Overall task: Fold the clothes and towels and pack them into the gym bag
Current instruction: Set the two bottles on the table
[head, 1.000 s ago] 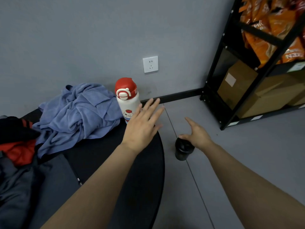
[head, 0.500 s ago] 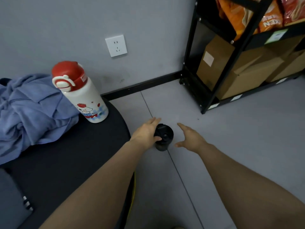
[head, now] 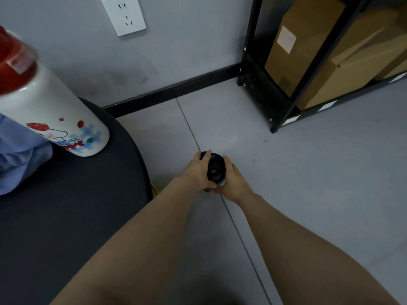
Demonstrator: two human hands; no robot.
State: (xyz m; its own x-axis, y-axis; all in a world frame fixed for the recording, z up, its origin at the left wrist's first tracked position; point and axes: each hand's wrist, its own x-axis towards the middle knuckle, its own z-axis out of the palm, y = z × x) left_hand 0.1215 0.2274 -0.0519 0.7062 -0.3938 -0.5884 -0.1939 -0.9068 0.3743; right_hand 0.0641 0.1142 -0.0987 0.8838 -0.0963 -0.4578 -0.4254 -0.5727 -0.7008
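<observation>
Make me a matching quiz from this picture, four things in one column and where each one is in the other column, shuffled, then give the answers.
Things:
1. black bottle
2. white bottle with red cap
3. cardboard boxes
4. wall socket

Places:
A. on the black shelf rack
B. on the grey wall, above the baseboard
C. on the round black table, beside the blue cloth
D. over the floor, held between the left hand and the right hand

Pairs: 1-D, 2-C, 3-A, 4-B
</observation>
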